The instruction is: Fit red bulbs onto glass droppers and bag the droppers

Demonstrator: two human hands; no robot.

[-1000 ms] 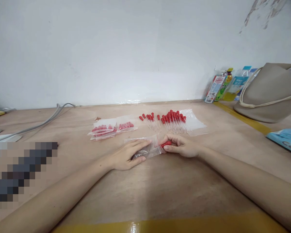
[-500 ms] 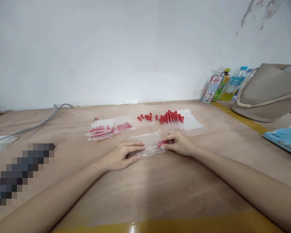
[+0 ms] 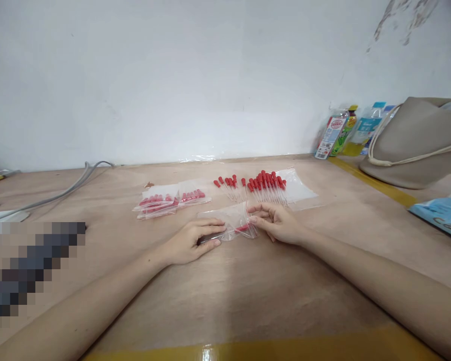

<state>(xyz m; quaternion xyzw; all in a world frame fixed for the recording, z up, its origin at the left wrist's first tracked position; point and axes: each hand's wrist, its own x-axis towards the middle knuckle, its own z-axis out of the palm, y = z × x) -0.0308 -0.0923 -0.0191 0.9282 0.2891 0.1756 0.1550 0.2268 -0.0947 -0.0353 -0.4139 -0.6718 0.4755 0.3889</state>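
A clear zip bag (image 3: 220,217) lies on the table between my hands, its mouth facing right. Inside it near the mouth is the red bulb of a dropper (image 3: 242,228). My left hand (image 3: 199,238) rests on the bag's left part, fingers stretched out flat and thumb apart along the near edge. At the bag's mouth is my right hand (image 3: 272,222), fingers loosely bent and apart, thumb tip against the plastic; no dropper shows in it. Just behind, a row of red-bulbed droppers (image 3: 265,183) with thin clear stems lies partly on another bag (image 3: 298,189).
Filled bags of droppers (image 3: 158,203) are stacked at the left. Several loose droppers (image 3: 227,183) lie behind the bag. A grey cable (image 3: 67,188) crosses the far left. Bottles (image 3: 364,130), a carton (image 3: 329,138), a beige bag (image 3: 417,145) and a blue packet (image 3: 441,215) stand or lie right.
The red bulb has moved left, further into the bag. My right hand's fingers have let go of it and spread slightly. My left hand has stayed in place.
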